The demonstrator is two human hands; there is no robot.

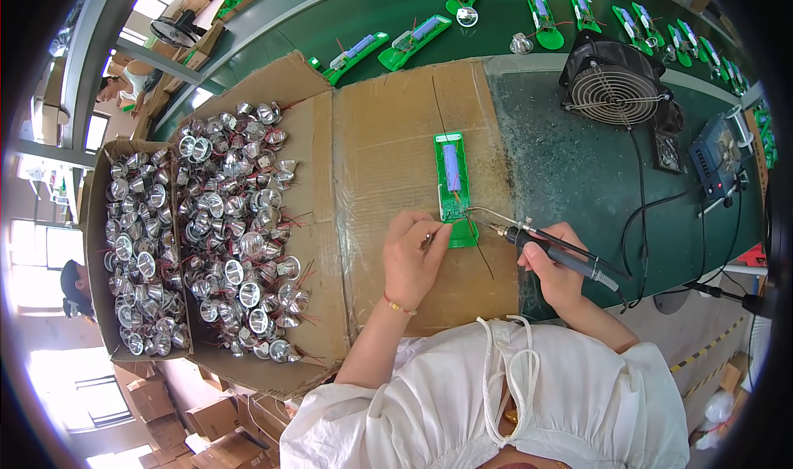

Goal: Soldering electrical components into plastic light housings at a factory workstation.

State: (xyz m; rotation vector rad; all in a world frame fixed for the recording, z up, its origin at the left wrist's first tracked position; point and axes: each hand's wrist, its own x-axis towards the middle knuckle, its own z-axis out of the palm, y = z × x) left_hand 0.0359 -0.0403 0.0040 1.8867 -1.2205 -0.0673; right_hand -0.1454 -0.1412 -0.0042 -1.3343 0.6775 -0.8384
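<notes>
A green plastic lamp housing (462, 151) lies open on the cardboard mat, with a purple battery cell (451, 168) and a small circuit board (453, 211) in it. My left hand (410, 254) is at the housing's near left side, thumb and fingers drawn together. A small dark, shiny bit shows between these fingers; its kind is hidden. My right hand (555, 271) grips a black soldering iron (562, 259) with a thin metal feed tube along it. The iron's tip points left at the circuit board's right edge; whether it touches cannot be told.
Cardboard boxes of silver reflectors (248, 246) with red wires stand at left. A black fan (611, 89) and a blue soldering station (717, 159) sit at right, with black cables (640, 213) running nearby. More green housings (357, 57) line the far green bench. Other people are at left.
</notes>
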